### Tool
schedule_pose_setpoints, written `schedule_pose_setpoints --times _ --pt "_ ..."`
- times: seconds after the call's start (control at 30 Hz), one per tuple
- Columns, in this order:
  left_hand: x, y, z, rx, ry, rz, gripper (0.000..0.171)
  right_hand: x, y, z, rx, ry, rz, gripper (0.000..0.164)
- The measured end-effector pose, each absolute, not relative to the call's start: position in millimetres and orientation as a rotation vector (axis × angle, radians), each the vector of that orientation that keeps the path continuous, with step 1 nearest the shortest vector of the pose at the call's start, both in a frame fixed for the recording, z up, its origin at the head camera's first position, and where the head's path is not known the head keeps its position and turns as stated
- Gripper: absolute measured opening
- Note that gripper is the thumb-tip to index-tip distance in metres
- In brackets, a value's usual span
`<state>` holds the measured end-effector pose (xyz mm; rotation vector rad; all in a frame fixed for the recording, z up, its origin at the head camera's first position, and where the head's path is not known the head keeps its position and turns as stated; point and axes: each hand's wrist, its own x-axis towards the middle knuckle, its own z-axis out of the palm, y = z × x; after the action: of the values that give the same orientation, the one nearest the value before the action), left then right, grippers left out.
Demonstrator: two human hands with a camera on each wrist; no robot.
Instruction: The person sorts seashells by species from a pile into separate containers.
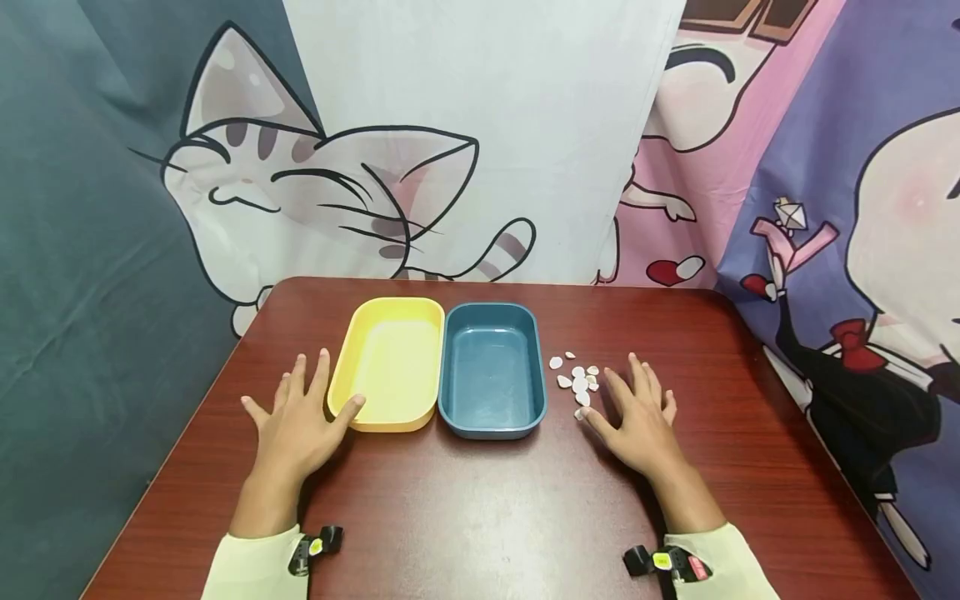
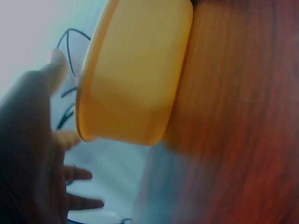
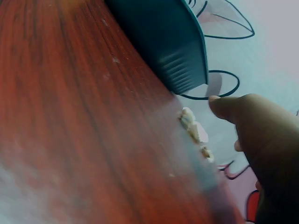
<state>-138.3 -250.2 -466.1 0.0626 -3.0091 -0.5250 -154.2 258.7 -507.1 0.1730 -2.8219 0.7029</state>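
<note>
My left hand point(image 1: 295, 435) is spread beside the yellow tray point(image 1: 388, 367), its thumb overlapping the near left corner in the head view. In the left wrist view, that tray's side wall point(image 2: 135, 70) fills the top, with the left thumb and fingers point(image 2: 78, 173) along its rim side. A blue tray point(image 1: 492, 367) stands right against the yellow one. To its right lies a loose cluster of small white shell-like pieces point(image 1: 580, 384). My right hand point(image 1: 641, 429) hovers at their right edge, fingers apart, thumb tip at the nearest piece. Nothing is gripped by either hand.
The trays and pieces rest on a reddish-brown wooden table point(image 1: 465, 517) with rounded far corners. Behind it hangs a cloth point(image 1: 555, 100) printed with cartoon cats, reaching round to the right side. Each wrist carries a small black camera, the left one point(image 1: 330, 538) and the right one point(image 1: 637, 561).
</note>
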Motion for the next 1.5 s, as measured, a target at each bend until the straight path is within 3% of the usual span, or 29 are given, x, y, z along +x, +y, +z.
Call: schedule_pose_setpoints --times 0.13,0.4,1.13,1.5 --pt "-139.7 -254.2 -472.6 -0.041 -2.999 -0.676 0.099 -157.3 257.8 -515.1 0.240 -2.736 0.876 0.068" --pt "-144.5 -255.8 -478.9 -0.129 -2.982 -0.834 0.100 -159.9 259.9 -519.2 0.285 -2.674 0.961 0.065" --pt "-145.0 -258.4 -483.6 -0.151 -3.029 -0.869 0.109 -162.5 259.2 -530.6 0.242 -2.616 1.009 0.038" --pt "-144.7 -260.5 -480.3 -0.129 -3.038 -0.903 0.103 -164.5 256.8 -529.4 0.238 -2.639 1.017 0.027"
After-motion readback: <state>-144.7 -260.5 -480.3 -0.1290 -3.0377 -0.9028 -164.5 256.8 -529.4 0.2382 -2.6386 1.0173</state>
